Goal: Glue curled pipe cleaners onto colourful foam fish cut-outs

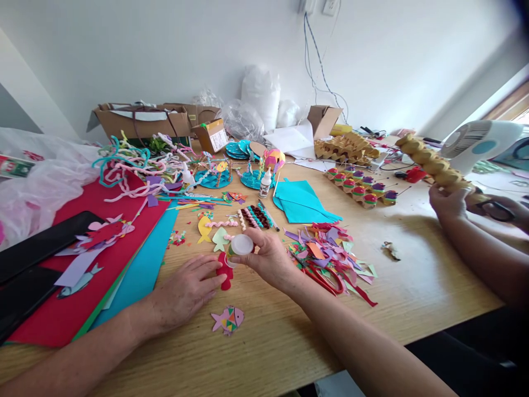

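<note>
My right hand (270, 258) is closed around a small round container (242, 244) with a whitish, translucent end facing me, tilted over a red paper fish (225, 273). The container's far side is hidden. Against the table, my left hand (185, 286) lies with fingers stretched out, their tips touching the red fish's left edge. Nearer to me rests a pink paper fish (228, 320) with coloured triangles on it. Just beyond my hands are a yellow paper fish (204, 229) and a pale green one (219, 239). Twisted pipe cleaners (256, 216) lie in a row behind them.
Paper scraps (326, 248) partly cover red-handled scissors (326, 281) at right. Coloured sheets (119, 264) lie left. A glue bottle (265, 183) stands by blue decorated discs (252, 179). A co-worker's hands (448, 204) hold an egg-carton strip (433, 165) and dark-handled scissors (496, 209).
</note>
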A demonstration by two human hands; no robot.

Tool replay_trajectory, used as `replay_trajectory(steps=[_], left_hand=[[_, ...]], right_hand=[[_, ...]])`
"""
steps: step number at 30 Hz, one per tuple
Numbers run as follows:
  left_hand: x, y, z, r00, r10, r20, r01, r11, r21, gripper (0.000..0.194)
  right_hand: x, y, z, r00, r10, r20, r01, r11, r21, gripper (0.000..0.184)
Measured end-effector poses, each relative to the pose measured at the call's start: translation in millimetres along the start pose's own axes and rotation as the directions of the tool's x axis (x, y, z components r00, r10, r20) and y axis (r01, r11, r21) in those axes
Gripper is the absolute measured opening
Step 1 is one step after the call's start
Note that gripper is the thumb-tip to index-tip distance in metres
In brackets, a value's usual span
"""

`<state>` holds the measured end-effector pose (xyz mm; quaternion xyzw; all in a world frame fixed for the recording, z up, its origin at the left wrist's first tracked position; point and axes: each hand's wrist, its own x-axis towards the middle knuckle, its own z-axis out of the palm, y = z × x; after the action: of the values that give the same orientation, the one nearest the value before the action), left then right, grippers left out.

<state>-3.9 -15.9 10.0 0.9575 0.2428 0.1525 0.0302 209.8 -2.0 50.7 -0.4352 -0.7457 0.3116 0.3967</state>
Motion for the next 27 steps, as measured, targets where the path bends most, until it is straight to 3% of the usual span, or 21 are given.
replay_trajectory(steps=[11, 23, 27], left_hand=[[3, 4, -5.5, 0.999, 0.010, -0.036, -0.009, 1.000, 0.015, 0.028], [2, 3, -3.4, 0.995, 0.042, -0.085, -0.034, 0.994, 0.101, 0.029], [3, 5, -3.9, 0.994, 0.056, -0.097, -0.043, 0.990, 0.133, 0.031]], right_hand=[[-1, -11, -6, 0.998, 0.025, 0.059, -0.023, 0.999, -0.042, 0.021], [-2, -10, -4, 0.994, -0.001, 0.109, 0.007, 0.998, -0.056, 0.038], [-1, -11, -5, 0.991, -0.014, 0.135, 0.020, 0.999, -0.048, 0.028]])
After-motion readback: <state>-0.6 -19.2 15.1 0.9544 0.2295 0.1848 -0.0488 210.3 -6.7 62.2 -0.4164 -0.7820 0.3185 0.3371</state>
